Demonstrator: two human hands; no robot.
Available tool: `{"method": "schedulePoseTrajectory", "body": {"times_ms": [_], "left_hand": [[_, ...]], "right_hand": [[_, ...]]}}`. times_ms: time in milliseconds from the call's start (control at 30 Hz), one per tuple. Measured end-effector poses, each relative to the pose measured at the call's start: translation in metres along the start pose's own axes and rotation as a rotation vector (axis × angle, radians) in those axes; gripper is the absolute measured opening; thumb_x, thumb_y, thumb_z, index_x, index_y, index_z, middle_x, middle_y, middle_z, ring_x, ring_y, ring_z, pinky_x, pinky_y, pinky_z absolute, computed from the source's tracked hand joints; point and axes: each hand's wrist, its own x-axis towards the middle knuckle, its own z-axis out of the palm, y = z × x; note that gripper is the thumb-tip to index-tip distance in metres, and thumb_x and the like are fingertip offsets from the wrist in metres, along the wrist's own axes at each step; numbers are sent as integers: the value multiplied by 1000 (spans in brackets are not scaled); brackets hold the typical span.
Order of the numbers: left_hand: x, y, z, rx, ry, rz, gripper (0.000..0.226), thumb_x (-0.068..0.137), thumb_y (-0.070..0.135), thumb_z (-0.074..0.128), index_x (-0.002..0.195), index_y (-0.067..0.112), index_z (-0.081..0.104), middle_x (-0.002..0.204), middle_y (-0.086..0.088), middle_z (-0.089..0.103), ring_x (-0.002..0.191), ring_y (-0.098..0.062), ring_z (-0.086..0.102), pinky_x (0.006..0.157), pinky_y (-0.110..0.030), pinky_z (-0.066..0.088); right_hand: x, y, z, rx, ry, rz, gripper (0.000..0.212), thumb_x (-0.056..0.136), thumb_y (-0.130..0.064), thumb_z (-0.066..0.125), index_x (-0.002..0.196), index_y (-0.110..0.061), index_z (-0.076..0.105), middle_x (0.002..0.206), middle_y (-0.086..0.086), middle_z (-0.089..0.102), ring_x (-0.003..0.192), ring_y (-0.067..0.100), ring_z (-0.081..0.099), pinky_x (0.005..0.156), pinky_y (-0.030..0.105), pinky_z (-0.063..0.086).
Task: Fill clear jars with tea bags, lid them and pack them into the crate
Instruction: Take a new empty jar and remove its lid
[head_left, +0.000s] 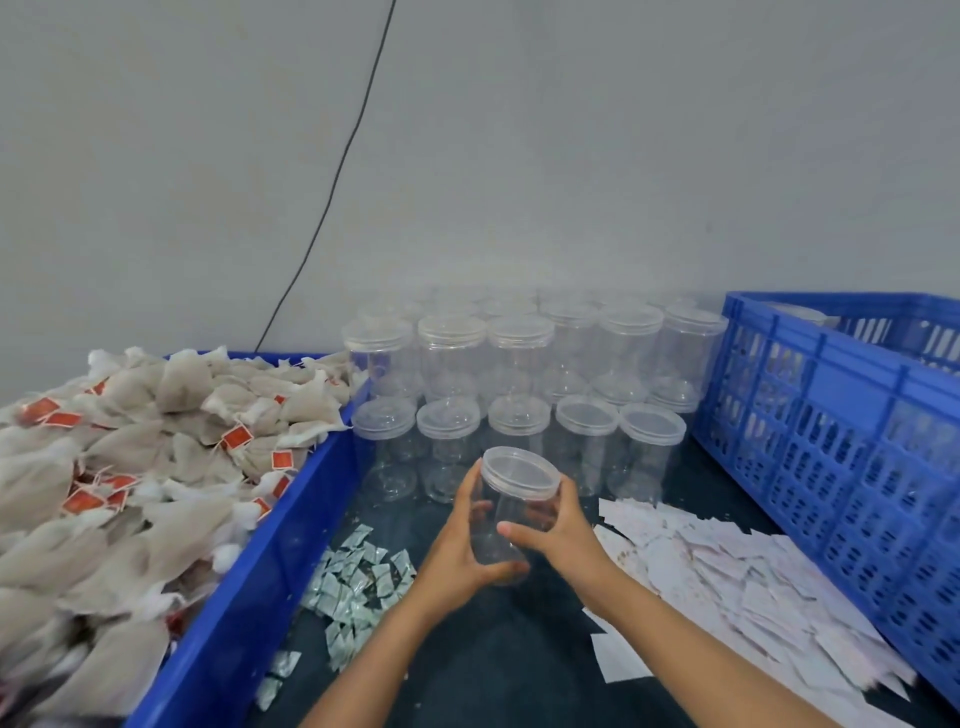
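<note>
An empty clear jar (511, 506) with its clear lid on is held tilted above the dark table, between both hands. My left hand (460, 540) grips its lower left side and base. My right hand (558, 530) grips its right side, thumb across the front. Behind it stand several more lidded empty jars (519, 374), stacked two high. A blue bin (249, 587) on the left is heaped with tea bags (130, 467) bearing red tags. The blue slotted crate (841, 441) stands at the right.
Small green-white sachets (358, 587) lie scattered on the table left of my arms. A spread of white paper slips (727, 587) lies to the right, against the crate. A black cable (343, 171) runs down the grey wall behind.
</note>
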Motion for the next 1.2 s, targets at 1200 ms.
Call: {"method": "schedulePoseTrajectory", "body": {"times_ms": [1200], "left_hand": [[16,-10,-1,492,80,280,114,57,59,72,145,57,-2,119,28,46,102,-4,43,89,-15,34]], "right_hand": [[26,-74,-56,-602,-521,-76,60,87,-33,68,132,-53,34,145,-14,30,131,4,36,103,27,41]]}}
